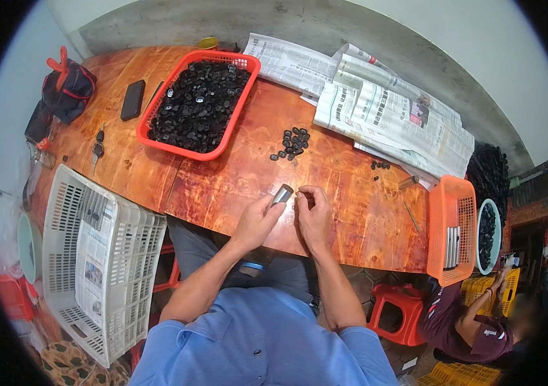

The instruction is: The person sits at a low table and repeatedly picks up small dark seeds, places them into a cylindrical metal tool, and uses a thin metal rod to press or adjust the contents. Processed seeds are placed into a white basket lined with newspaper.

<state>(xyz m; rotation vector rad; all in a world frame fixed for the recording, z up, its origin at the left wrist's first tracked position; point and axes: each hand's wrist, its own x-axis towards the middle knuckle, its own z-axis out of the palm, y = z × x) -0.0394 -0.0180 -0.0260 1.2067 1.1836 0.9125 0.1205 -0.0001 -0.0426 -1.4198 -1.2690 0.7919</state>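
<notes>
My left hand (258, 222) is closed around a short silver metal tube (281, 195) with a dark end, tilted up above the wooden table (222, 193). Close beside it, my right hand (314, 215) is pinched at the fingertips. Whatever sits between those fingers is too small to make out. Beyond my hands lies a loose pile of small black oval parts (293, 143). At the back left a red basket (213, 156) is heaped with many similar black parts (197, 106).
Newspapers (415, 122) cover the back right. An orange basket (438, 219) holding metal tubes (454, 244) stands at the right edge, beside a pale basin (489, 212) of black parts. A thin rod (411, 217) lies nearby. At left are a white crate (139, 244) and keys (98, 148). Another person (473, 321) sits lower right.
</notes>
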